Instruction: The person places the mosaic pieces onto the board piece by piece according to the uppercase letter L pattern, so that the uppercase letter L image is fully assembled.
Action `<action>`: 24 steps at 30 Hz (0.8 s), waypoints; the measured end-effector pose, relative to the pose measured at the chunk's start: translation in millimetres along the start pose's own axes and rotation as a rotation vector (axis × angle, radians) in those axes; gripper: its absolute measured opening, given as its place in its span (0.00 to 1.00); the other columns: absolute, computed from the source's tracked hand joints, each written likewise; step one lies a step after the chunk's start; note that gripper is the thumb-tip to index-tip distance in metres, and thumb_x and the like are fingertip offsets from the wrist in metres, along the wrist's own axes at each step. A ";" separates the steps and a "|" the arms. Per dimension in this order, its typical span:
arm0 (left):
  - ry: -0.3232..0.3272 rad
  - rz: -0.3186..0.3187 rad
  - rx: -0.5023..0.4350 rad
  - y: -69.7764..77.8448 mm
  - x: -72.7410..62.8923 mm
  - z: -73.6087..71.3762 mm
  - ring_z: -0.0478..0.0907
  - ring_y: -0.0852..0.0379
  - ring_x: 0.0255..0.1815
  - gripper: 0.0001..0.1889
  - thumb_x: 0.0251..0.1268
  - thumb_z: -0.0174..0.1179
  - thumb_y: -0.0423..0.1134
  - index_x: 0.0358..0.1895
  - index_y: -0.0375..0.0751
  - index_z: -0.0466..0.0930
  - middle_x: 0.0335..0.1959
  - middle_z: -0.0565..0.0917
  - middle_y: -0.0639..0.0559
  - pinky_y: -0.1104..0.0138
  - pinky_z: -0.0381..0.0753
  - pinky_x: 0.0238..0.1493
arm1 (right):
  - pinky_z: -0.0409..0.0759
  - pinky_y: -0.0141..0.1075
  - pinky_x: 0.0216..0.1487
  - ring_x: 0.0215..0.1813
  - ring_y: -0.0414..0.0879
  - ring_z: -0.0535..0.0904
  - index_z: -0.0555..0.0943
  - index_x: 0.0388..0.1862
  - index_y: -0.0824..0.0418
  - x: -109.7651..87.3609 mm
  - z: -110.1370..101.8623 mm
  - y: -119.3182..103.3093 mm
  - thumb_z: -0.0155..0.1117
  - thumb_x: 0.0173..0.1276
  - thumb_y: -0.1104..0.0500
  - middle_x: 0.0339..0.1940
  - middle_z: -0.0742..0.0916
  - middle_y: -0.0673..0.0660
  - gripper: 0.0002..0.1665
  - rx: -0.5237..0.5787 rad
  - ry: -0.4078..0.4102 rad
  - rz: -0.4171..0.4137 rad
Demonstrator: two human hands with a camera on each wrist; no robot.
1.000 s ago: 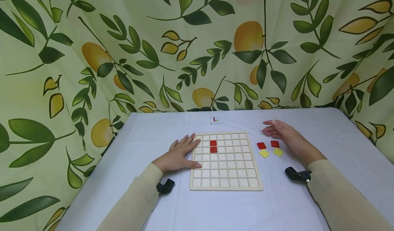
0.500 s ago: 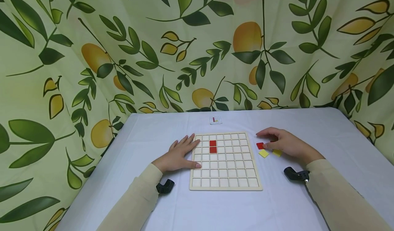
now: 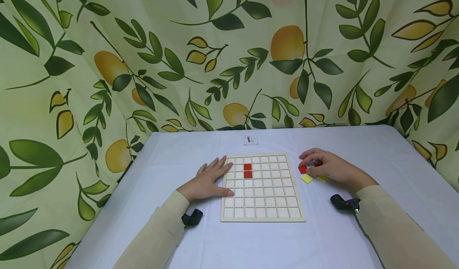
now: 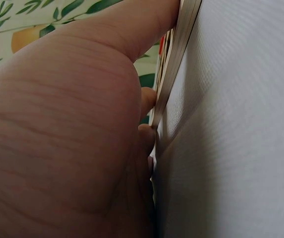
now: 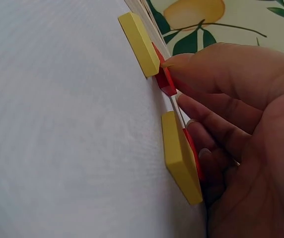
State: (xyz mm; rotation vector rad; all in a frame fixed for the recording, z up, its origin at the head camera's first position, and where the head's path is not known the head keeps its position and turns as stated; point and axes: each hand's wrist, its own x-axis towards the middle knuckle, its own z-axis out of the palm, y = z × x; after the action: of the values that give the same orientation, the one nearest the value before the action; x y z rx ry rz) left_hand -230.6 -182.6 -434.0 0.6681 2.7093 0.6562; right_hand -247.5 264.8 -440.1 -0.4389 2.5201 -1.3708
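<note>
My left hand (image 3: 209, 179) rests spread on the left edge of a wooden grid board (image 3: 272, 202); its thumb and fingertips touch the rim. Two square red tiles (image 3: 248, 171) lie in neighbouring cells of one column. Right of the board, my right hand (image 3: 333, 167) pinches a loose red tile (image 3: 302, 169) between thumb and fingers. A yellow tile (image 3: 306, 178) lies just in front of it, and another yellow tile (image 3: 322, 178) is partly under the hand. The second loose red tile (image 5: 193, 153), hidden from the head view, shows below the palm in the right wrist view.
A small card (image 3: 250, 140) printed with a coloured grid lies behind the board. White cloth (image 3: 201, 245) covers the table. A leaf-and-fruit patterned curtain (image 3: 215, 73) hangs behind and to the left.
My right hand has come down from above the loose tiles toward the front, and its thumb and fingers have closed on the left red tile. The left hand stays put.
</note>
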 end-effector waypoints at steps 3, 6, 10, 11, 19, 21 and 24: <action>0.001 -0.002 -0.002 0.2 0.1 0.2 0.33 0.50 0.90 0.57 0.61 0.71 0.74 0.90 0.57 0.57 0.91 0.44 0.56 0.44 0.29 0.84 | 0.61 0.66 0.75 0.77 0.68 0.63 0.91 0.51 0.60 -0.2 0.1 -0.6 0.73 0.72 0.64 0.73 0.77 0.64 0.10 -0.002 0.000 0.000; 0.000 -0.004 -0.002 1.1 -0.2 0.0 0.33 0.50 0.90 0.57 0.61 0.71 0.74 0.90 0.57 0.57 0.91 0.44 0.56 0.44 0.29 0.84 | 0.66 0.61 0.72 0.76 0.66 0.65 0.89 0.50 0.60 0.2 0.5 -1.0 0.74 0.72 0.64 0.74 0.77 0.65 0.09 -0.001 0.008 0.008; -0.005 -0.005 0.003 2.2 -1.3 -0.9 0.33 0.51 0.90 0.57 0.61 0.71 0.74 0.90 0.57 0.57 0.91 0.44 0.57 0.45 0.29 0.84 | 0.72 0.49 0.65 0.70 0.62 0.71 0.88 0.49 0.60 -0.1 1.3 -1.2 0.74 0.72 0.65 0.69 0.81 0.63 0.08 -0.003 0.022 -0.009; -0.004 -0.005 0.004 2.3 -1.3 -0.8 0.33 0.51 0.90 0.57 0.61 0.71 0.73 0.90 0.57 0.57 0.91 0.44 0.57 0.45 0.29 0.84 | 0.74 0.46 0.63 0.67 0.61 0.72 0.88 0.48 0.60 0.0 1.4 -0.8 0.73 0.72 0.66 0.66 0.83 0.62 0.07 -0.004 0.023 -0.015; 0.003 -0.009 -0.003 1.7 -0.3 0.1 0.33 0.50 0.90 0.57 0.61 0.72 0.73 0.90 0.57 0.58 0.91 0.44 0.57 0.44 0.29 0.84 | 0.78 0.39 0.54 0.56 0.56 0.74 0.89 0.54 0.60 0.7 2.0 -1.8 0.74 0.75 0.64 0.51 0.86 0.56 0.11 -0.012 0.025 0.017; 0.000 -0.013 -0.001 1.7 -0.3 0.0 0.33 0.51 0.90 0.57 0.61 0.71 0.74 0.90 0.58 0.57 0.91 0.44 0.58 0.45 0.28 0.84 | 0.77 0.40 0.54 0.56 0.56 0.74 0.90 0.56 0.60 1.0 1.8 -2.5 0.73 0.74 0.65 0.53 0.86 0.57 0.13 -0.020 0.021 0.018; 0.000 -0.012 0.001 0.5 0.3 0.6 0.33 0.51 0.90 0.57 0.61 0.71 0.74 0.90 0.58 0.57 0.91 0.44 0.58 0.45 0.28 0.84 | 0.76 0.41 0.54 0.57 0.56 0.74 0.90 0.55 0.62 1.3 1.8 -3.3 0.72 0.72 0.68 0.54 0.86 0.57 0.14 -0.027 0.011 -0.003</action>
State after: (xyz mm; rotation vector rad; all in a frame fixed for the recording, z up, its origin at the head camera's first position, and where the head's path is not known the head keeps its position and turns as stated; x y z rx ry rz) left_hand -230.5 -181.9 -434.3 0.6516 2.7116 0.6520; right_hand -247.6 261.3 -438.4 -0.4424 2.5510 -1.3450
